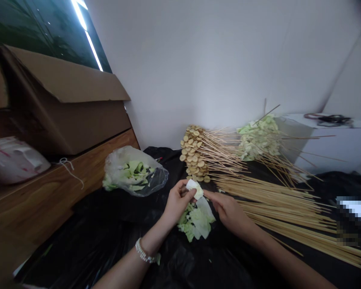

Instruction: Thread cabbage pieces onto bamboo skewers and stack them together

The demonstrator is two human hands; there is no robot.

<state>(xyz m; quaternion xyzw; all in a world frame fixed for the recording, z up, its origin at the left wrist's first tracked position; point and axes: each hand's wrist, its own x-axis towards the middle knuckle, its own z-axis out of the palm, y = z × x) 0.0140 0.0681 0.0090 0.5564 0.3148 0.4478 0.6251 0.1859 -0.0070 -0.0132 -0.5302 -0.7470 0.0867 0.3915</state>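
Note:
My left hand [180, 198] pinches a folded pale cabbage leaf piece [195, 188] between thumb and fingers. My right hand [227, 210] is closed beside it, its index fingertip at the leaf's right edge. A thin bamboo skewer [289, 246] shows past my right forearm, in line with those fingertips; its middle is hidden behind my hand and arm. Just under both hands lies a small heap of loose cabbage leaves [195, 224] on black plastic sheeting [114, 228].
Skewers threaded with round yellowish slices [194, 154] are stacked beyond my hands. Skewered cabbage [258, 138] lies farther right. Many bare skewers [289, 204] spread rightward. A clear bag of leaves [135, 172] sits left, near a cardboard box [78, 124]. A white wall [198, 60] stands behind.

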